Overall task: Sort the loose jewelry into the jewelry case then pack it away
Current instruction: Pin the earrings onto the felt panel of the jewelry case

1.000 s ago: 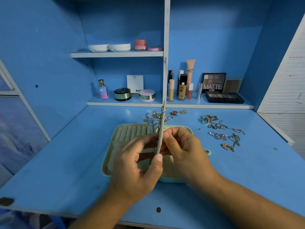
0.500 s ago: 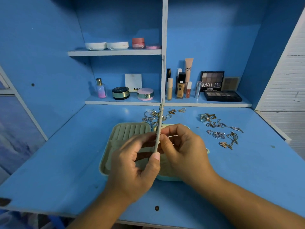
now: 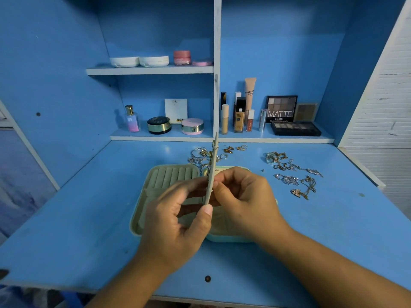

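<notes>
Pinching thin beige panel (image 3: 212,167) edge-on over ridged case (image 3: 169,176); left hand (image 3: 178,230), right hand (image 3: 246,201) grips clamped on panel

A single head-worn camera gives the only view, looking forward and steeply down from above the near edge of the blue desk (image 3: 89,218). It sits close in. The open jewelry case (image 3: 171,177) lies near the middle of the frame, and both forearms rise from the bottom edge toward it. The left hand (image 3: 178,221) and right hand (image 3: 242,201) hang just above the case, large in the lens, holding a thin panel (image 3: 212,165) edge-on to the camera. Beyond the case the shelves (image 3: 160,137) face the lens squarely. The wide angle splays the cabinet walls on either side of the case outward.
</notes>
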A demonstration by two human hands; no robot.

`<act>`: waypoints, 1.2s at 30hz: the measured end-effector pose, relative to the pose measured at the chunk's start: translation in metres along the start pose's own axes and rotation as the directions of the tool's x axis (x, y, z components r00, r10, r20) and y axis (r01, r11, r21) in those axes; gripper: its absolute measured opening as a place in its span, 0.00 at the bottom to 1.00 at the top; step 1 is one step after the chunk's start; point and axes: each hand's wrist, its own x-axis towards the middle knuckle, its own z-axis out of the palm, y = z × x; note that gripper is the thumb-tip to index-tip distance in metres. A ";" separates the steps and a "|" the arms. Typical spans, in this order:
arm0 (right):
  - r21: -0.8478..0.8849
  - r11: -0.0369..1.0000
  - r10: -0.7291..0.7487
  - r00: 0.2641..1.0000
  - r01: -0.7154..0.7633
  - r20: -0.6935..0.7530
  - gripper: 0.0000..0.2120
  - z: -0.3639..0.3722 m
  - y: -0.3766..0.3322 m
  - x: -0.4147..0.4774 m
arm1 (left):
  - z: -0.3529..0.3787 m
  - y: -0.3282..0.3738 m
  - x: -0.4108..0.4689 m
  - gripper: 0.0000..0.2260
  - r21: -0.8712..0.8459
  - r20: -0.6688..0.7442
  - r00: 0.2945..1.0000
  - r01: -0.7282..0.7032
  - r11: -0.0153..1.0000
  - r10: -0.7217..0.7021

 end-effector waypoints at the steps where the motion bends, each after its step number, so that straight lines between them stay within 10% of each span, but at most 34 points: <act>1: -0.003 1.000 0.006 1.000 -0.006 -0.007 0.05 0.000 0.000 0.000 | 0.000 0.000 0.000 0.15 0.004 0.004 1.000 0.001 1.000 -0.001; 14: 0.061 0.997 0.041 0.998 -0.045 0.054 0.06 -0.006 -0.001 0.005 | 0.000 -0.003 0.000 0.16 0.072 0.029 0.999 -0.026 0.997 0.024; 20: 0.398 0.871 0.281 0.956 -0.289 0.078 0.13 -0.025 -0.016 0.018 | 0.004 -0.007 -0.003 0.19 0.129 0.074 0.997 0.014 0.991 -0.024; 28: -0.105 0.933 0.350 0.935 -0.344 0.053 0.07 -0.057 -0.010 0.036 | -0.011 -0.003 0.018 0.21 0.219 0.226 0.962 0.105 0.970 -0.155; 36: -0.507 0.821 0.300 0.954 -0.260 -0.004 0.04 -0.064 0.001 0.042 | -0.034 -0.049 0.097 0.32 0.583 0.594 0.709 -0.053 0.811 -0.381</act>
